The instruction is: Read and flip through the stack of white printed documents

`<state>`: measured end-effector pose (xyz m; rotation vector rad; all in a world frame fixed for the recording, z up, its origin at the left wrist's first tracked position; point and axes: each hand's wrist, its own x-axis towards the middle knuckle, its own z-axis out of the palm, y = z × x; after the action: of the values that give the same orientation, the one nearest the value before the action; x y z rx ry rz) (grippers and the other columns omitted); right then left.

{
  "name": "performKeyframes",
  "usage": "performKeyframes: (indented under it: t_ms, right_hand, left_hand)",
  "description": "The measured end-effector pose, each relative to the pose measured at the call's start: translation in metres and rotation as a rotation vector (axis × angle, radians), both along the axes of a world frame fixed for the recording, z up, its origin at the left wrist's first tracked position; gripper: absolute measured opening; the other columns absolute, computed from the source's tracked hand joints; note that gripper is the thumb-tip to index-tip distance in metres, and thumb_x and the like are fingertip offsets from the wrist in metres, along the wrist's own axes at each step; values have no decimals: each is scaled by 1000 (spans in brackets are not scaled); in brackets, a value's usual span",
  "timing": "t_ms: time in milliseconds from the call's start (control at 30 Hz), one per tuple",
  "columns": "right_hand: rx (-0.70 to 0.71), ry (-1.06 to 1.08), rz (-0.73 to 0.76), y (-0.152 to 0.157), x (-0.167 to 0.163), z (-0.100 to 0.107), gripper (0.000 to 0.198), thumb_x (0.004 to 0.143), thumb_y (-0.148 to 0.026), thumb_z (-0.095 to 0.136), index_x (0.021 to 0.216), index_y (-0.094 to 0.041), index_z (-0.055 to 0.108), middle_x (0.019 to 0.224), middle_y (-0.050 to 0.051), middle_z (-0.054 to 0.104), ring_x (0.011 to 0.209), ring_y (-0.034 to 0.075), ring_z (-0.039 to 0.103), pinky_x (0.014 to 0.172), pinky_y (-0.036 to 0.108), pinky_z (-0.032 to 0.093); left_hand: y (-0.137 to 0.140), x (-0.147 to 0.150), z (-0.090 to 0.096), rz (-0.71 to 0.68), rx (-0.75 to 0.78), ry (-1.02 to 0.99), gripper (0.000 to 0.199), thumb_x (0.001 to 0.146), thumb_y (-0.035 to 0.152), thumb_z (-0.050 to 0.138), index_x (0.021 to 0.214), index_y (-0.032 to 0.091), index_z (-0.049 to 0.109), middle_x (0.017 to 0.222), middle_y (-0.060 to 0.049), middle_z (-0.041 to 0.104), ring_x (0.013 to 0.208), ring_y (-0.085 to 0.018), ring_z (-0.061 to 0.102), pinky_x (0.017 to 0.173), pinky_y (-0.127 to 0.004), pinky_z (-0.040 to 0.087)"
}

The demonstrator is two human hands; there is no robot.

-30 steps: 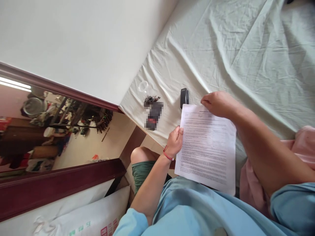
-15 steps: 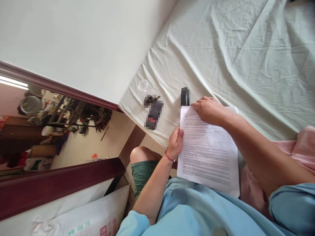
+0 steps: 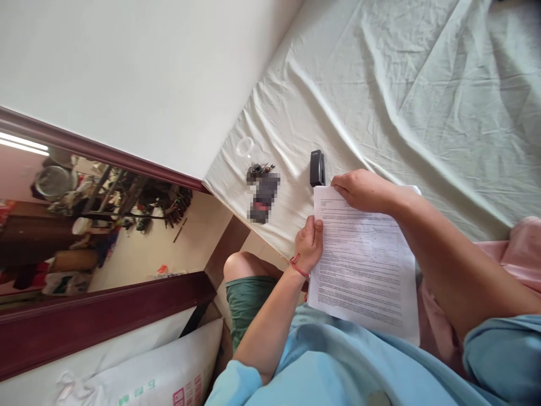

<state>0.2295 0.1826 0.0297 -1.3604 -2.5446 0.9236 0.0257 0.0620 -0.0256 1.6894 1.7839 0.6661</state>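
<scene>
printed sheets [image 3: 359, 270], seemingly more than one since a corner shows past the right hand, are held tilted above the lap, with their lower edge against the blue shirt [image 3: 338, 361] and their top edge close to the black stapler [image 3: 316, 168]. the left hand [image 3: 310, 243] is closed on the left margin, thumb on the printed face. the right hand [image 3: 366, 189] lies across the top edge, its fingers pointing at the top left corner; whether it pinches the paper or only presses on it, i cannot tell.

the likeliest trouble, as i judge it, is the pages slipping out of line: the left hand's grip is at one margin only, so if the right hand pushed unevenly, the far side could fan out. the lower right corner has no hand near it, and if the body leaned forward the shirt could buckle or crease that edge. the stapler rests on the wrinkled pale green cloth [image 3: 443, 141], just beside the top left corner; a careless sweep of paper or knuckles could nudge it askew, and the folds give it an uneven footing. the keys [image 3: 258, 170] and the clear plastic cup [image 3: 245, 146] stand farther off, near the wall, so a knock there seems less likely. if the left hand loosened, the sheets could slide off the lap toward the tiled floor.
</scene>
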Motion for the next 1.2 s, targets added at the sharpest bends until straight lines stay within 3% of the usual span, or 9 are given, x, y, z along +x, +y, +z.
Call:
performKeyframes:
  t_ms: [267, 600, 867, 1200]
  right_hand:
    - [50, 148, -35, -3, -7, -1, 32, 106, -33, 42, 105, -19, 71, 100, 10, 76, 85, 23, 65, 72, 34, 40]
    - [24, 197, -26, -5, -8, 2, 31, 105, -25, 43, 91, -19, 69, 91, 7, 74, 77, 19, 60, 70, 33, 39]
    - [-77, 281, -142, -1, -2, 4, 20, 97, -30, 58, 93, -20, 75, 88, 4, 75, 75, 17, 60, 70, 32, 42]
    - [-137, 456, -149, 3, 4, -2, 20, 89, -31, 64, 90, -23, 82, 83, 1, 76, 73, 16, 64, 71, 31, 47]
  left_hand:
    - [-7, 0, -5, -39, 49, 42, 54, 105, 72, 26, 84, 26, 45, 65, 0, 48, 57, -20, 45, 60, -33, 29]
    - [-8, 0, -1, -39, 29, -1, 54, 105, 73, 27, 84, 26, 44, 65, 1, 48, 58, -19, 45, 61, -33, 31]
    - [-7, -1, 0, -7, 43, -62, 58, 102, 78, 27, 81, 26, 40, 64, 3, 46, 59, -17, 45, 61, -32, 33]
    - [-8, -5, 1, -1, 37, -181, 58, 101, 78, 32, 88, 24, 49, 70, 1, 55, 65, -17, 50, 63, -31, 40]
